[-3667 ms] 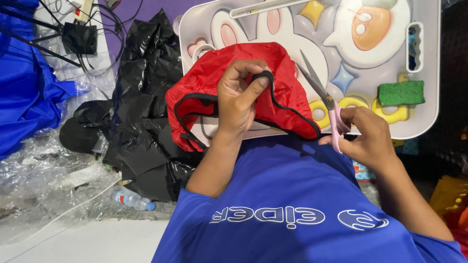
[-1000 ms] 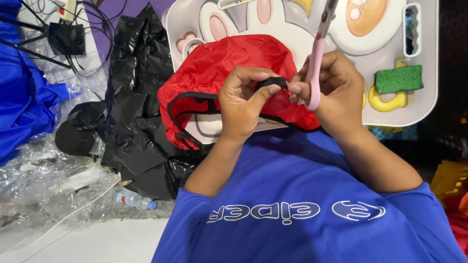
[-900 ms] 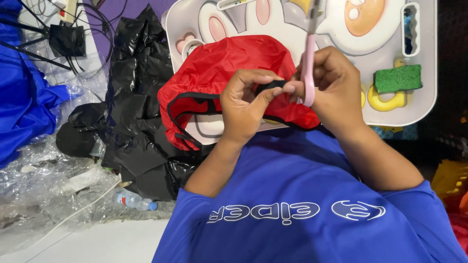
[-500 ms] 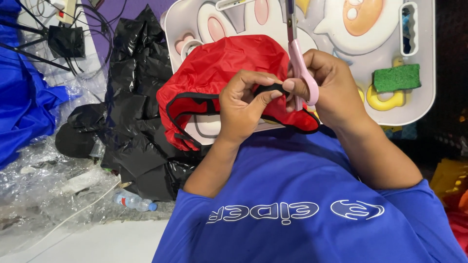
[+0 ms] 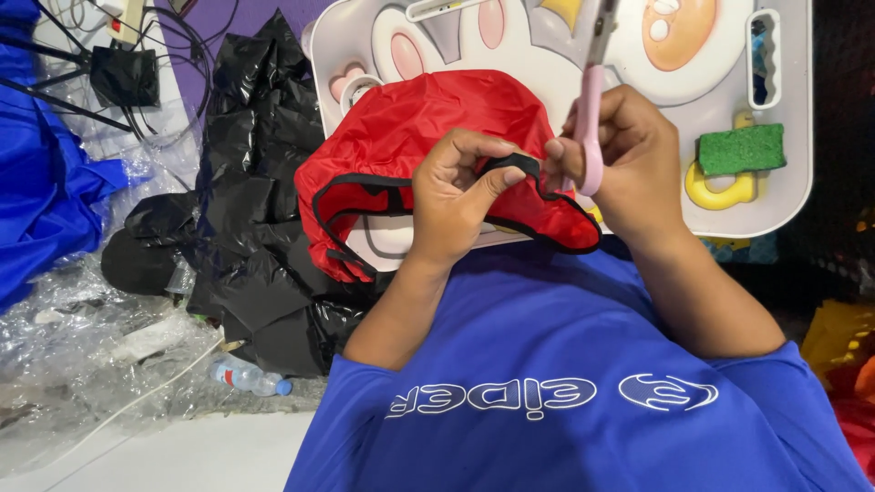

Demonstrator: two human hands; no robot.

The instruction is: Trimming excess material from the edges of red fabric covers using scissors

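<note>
Two hands meet over a red fabric piece [image 5: 428,137] with black trim [image 5: 515,164] that lies on a white cartoon-printed tray table [image 5: 793,109], just above the blue garment across the person's lap. The left hand [image 5: 456,196] pinches a loop of the trim between thumb and fingers, closed on it. The right hand [image 5: 629,159] is wrapped around pink-handled scissors [image 5: 591,128], blades pointing up and away from the cloth; whether they stand apart I cannot tell. Judging by this, trimming is under way, and how much edge remains is unclear. A green sponge block [image 5: 740,148] sits on a yellow ring at the tray's right; crumpled black plastic bags [image 5: 246,219] and clear wrapping [image 5: 82,346] lie left.
</note>
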